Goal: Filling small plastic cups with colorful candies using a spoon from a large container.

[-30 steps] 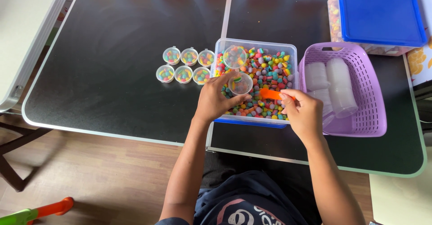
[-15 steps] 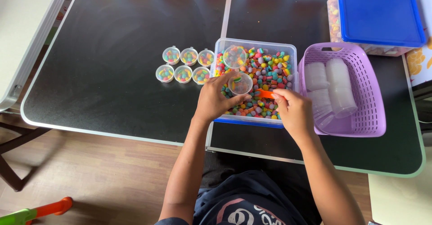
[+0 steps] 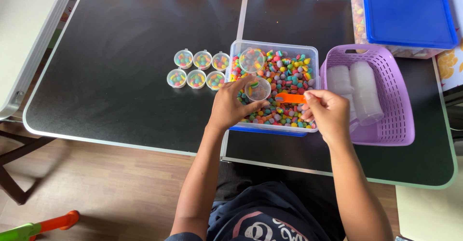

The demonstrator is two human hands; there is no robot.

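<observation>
R hand (image 3: 327,113) lifted orange scoop (image 3: 289,97); L hand (image 3: 230,107) grips 1 cup (image 3: 257,88); 6 filled cups (image 3: 198,69).

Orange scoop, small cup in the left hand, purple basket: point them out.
orange scoop (image 3: 289,97), head view, middle of its handle.
small cup (image 3: 258,89), head view, inside its open mouth.
purple basket (image 3: 400,101), head view, right perforated wall.
</observation>
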